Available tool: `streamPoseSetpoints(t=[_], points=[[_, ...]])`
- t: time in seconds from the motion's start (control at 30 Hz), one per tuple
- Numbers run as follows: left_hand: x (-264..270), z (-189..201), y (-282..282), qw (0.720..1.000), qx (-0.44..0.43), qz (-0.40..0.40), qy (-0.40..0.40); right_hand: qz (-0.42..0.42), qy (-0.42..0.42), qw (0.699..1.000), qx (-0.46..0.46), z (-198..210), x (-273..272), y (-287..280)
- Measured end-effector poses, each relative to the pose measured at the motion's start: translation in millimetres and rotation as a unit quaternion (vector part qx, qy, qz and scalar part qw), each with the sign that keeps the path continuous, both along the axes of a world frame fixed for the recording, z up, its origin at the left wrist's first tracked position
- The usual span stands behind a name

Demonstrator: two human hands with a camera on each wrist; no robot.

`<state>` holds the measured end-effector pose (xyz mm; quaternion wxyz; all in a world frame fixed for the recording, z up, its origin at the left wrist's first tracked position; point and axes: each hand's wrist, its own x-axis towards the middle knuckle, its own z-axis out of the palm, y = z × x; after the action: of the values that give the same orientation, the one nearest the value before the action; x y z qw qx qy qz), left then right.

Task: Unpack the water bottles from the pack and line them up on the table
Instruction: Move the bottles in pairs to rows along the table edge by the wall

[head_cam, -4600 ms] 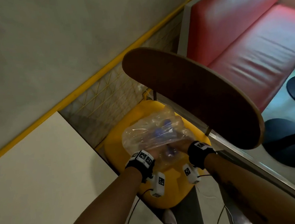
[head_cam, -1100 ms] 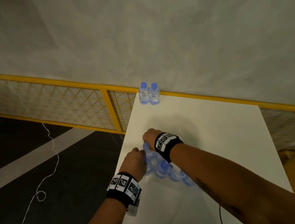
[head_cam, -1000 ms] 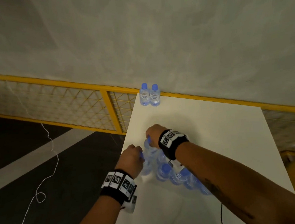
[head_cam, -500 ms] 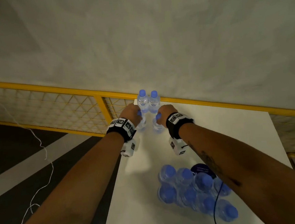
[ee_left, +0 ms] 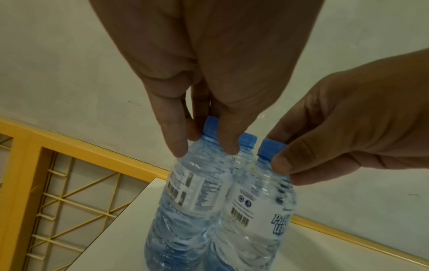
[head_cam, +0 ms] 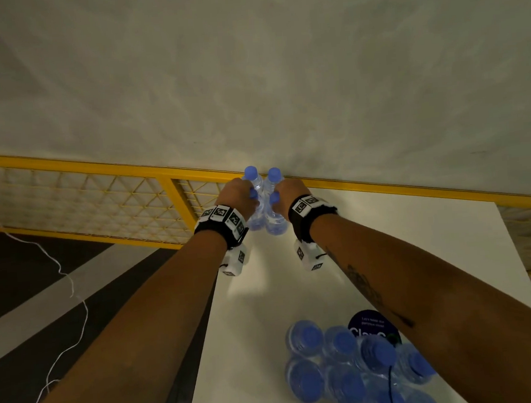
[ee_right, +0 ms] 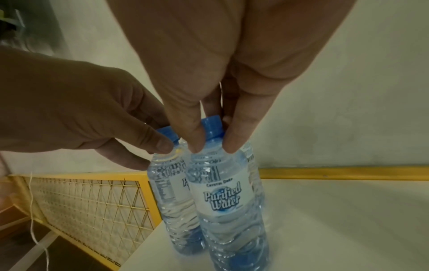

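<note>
At the far left corner of the white table (head_cam: 389, 255), each hand holds one small clear water bottle with a blue cap. My left hand (head_cam: 241, 193) (ee_left: 204, 149) pinches the neck of the left bottle (head_cam: 254, 223) (ee_left: 197, 192). My right hand (head_cam: 289, 193) (ee_right: 213, 146) pinches the neck of the right bottle (head_cam: 275, 226) (ee_right: 223, 192). Both stand upright, side by side, bases at the tabletop. Just behind them, two more bottles (head_cam: 262, 177) stand at the far edge. The opened pack (head_cam: 350, 366) with several bottles sits at the near right.
A yellow mesh railing (head_cam: 99, 201) and a grey wall (head_cam: 279, 73) run behind the table. Left of the table is dark floor with a white cord (head_cam: 75, 299). A dark round disc (head_cam: 372, 325) lies beside the pack, and a black cable (head_cam: 392, 391) crosses it.
Both hands took a bottle each from the pack and carried them to the far left corner. Since half a second ago they moved closer behind the two standing bottles.
</note>
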<state>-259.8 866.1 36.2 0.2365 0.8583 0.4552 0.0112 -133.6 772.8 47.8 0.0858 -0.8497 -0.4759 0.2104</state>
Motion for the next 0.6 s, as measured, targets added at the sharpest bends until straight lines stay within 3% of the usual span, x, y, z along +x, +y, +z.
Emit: streamPoseSetpoints(t=[0.43,0.6], points=[[-3,5,2,0.998,0.031,-0.042,0.024,0.009,0.002,1.0,0.009,3,1,3],[-15,5,-2,0.999,0.025,-0.04,0.001,-0.023,0.076,0.997,-0.007,19,-8,-16]])
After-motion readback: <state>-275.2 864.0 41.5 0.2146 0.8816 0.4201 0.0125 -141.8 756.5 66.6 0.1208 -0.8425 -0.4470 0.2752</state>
